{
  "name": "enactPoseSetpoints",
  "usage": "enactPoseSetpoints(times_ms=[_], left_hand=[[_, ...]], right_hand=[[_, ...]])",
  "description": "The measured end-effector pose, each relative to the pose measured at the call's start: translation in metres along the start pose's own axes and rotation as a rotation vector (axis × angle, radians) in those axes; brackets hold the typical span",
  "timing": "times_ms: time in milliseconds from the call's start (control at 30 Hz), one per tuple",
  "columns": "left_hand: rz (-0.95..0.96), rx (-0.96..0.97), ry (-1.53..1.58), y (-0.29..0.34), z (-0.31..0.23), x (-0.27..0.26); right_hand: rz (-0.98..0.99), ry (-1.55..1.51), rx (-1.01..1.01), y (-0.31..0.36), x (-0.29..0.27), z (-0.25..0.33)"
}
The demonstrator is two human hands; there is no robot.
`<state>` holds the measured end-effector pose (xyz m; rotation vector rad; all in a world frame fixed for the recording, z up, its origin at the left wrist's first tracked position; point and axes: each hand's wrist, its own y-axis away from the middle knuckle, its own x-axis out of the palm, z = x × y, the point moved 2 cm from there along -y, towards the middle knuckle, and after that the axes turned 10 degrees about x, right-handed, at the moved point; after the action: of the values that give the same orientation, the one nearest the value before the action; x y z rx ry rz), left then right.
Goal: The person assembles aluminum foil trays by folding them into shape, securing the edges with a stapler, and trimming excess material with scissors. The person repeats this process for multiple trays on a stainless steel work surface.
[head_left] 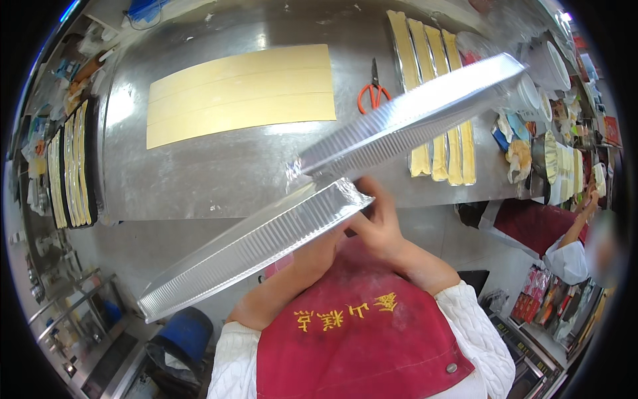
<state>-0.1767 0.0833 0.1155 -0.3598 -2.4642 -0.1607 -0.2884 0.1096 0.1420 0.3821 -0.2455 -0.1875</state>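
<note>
Two long, ridged silver foil trays are raised at a slant in front of me. The near foil tray (259, 256) runs from the lower left up to my hands. The far foil tray (405, 120) reaches toward the upper right, over part of the table, and is blurred at its ends. My right hand (380, 223) has its fingers curled round the right end of the near tray. Close beside it, my left hand (322, 251) lies behind that tray's lower side, its fingers hidden. Beyond the trays, a flat yellow dough sheet (242, 93) with lengthwise lines lies on the metal table (193, 183).
Scissors (374, 90) with red handles lie right of the sheet. Filled foil trays (420, 166) stand in a row at the right, near white tubs (557, 66). More filled trays (80, 166) are at far left. A co-worker's arm (577, 226) shows at far right; a blue bin (189, 332) stands below.
</note>
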Motion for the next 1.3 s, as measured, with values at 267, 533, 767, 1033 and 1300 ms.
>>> enactPoseSetpoints(times_ms=[267, 533, 767, 1033, 1300], left_hand=[[-0.042, -0.026, -0.012, -0.016, 0.014, -0.007], [-0.269, -0.165, 0.244, -0.048, 0.015, -0.037], [-0.520, -0.002, 0.136, -0.079, 0.004, -0.110], [-0.570, 0.155, 0.008, -0.073, -0.012, -0.131], [-0.493, 0.350, -0.144, -0.080, -0.019, -0.141]], right_hand=[[0.020, -0.024, 0.035, -0.026, -0.011, -0.028], [0.198, 0.146, 0.262, -0.048, -0.017, -0.036], [-0.091, 0.416, 0.322, -0.095, -0.115, -0.138], [-0.196, 0.751, 0.056, 0.013, -0.142, -0.179], [-0.128, -0.661, 1.158, 0.162, -0.106, -0.216]])
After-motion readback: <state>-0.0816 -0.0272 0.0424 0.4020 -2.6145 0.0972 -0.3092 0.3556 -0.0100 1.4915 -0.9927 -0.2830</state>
